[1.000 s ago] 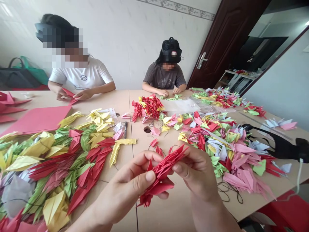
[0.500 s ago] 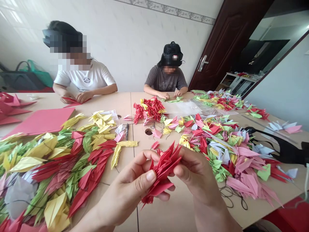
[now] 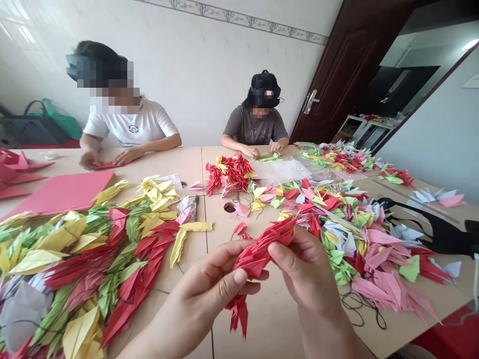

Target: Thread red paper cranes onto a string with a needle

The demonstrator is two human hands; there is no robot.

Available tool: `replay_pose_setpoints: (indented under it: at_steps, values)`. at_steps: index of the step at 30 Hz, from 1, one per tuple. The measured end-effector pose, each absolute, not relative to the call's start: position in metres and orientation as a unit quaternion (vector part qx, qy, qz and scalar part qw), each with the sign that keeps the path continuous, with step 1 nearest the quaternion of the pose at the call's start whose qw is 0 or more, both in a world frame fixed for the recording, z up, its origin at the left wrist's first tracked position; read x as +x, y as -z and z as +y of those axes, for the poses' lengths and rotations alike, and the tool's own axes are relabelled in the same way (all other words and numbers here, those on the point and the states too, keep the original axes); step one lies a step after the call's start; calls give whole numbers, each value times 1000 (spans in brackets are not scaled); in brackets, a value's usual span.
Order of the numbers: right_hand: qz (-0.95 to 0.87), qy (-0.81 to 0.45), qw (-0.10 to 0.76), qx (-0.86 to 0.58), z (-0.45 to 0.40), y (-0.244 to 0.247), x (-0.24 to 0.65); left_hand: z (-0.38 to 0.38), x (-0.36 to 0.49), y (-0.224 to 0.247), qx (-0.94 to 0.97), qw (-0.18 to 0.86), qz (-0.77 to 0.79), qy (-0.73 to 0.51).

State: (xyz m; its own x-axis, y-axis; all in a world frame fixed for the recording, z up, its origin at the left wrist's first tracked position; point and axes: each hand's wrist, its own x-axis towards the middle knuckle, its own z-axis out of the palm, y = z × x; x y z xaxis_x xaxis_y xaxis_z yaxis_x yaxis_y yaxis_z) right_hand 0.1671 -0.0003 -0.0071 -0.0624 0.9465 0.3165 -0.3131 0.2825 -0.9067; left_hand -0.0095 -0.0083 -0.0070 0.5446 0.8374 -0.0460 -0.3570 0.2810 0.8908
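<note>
Between my two hands is a bundle of red folded-paper cranes (image 3: 258,254), pressed together and slanting up to the right. My left hand (image 3: 220,284) grips its lower left side, thumb on top and fingers beneath. The upper right end is pinched by the thumb and fingers of my right hand (image 3: 299,259). A few red points dangle below my left fingers. Just beyond lie a small red folded piece (image 3: 240,228) and a pink one (image 3: 242,209). To the left rests a yellow folded strip (image 3: 187,232).
Heaps of coloured folded paper (image 3: 123,254) cover the left side, with another pile (image 3: 359,239) at right. Red paper sheets (image 3: 63,192) lie far left. A black strap (image 3: 426,232) and black cord (image 3: 359,309) are at right. Two people sit opposite, one in a white shirt (image 3: 134,119), one in grey (image 3: 258,127).
The red bundle has tilted and shifted to the right, with more red points hanging beneath. My right thumb now presses on its top. The white-shirted person's hands have moved apart, lower on red paper.
</note>
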Motion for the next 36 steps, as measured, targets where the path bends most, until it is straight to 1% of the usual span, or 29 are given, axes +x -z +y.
replay_pose_setpoints:
  at_steps: [5, 8, 12, 17, 20, 23, 26, 29, 32, 36]
  values:
    - [-494, -520, 620, -318, 0, 9, 166, -12, -10, 9, 504, 681, 334, -413]
    - [-496, -508, 627, -320, 0, 8, 165, -11, -9, 10, 522, 661, 349, -411]
    - [-532, -504, 593, -335, -2, 5, 163, -8, -8, 9, 530, 655, 364, -397]
    - [-549, -518, 561, -339, -3, 4, 159, -7, -11, 6, 534, 625, 381, -424]
    - [-558, -531, 542, -336, -3, 4, 157, -8, -11, 6, 532, 626, 363, -439]
    - [-590, -501, 518, -364, -3, 4, 155, -9, -8, 8, 543, 623, 337, -452]
    - [-586, -459, 545, -386, -2, 6, 156, -10, -7, 10, 558, 588, 344, -475]
    - [-530, -473, 605, -360, 3, 13, 159, -8, -13, 12, 574, 535, 376, -492]
    - [-486, -484, 643, -340, 7, 18, 162, -5, -19, 16, 630, 516, 380, -439]
    - [-459, -489, 662, -335, 9, 17, 163, 0, -14, 22, 680, 538, 374, -329]
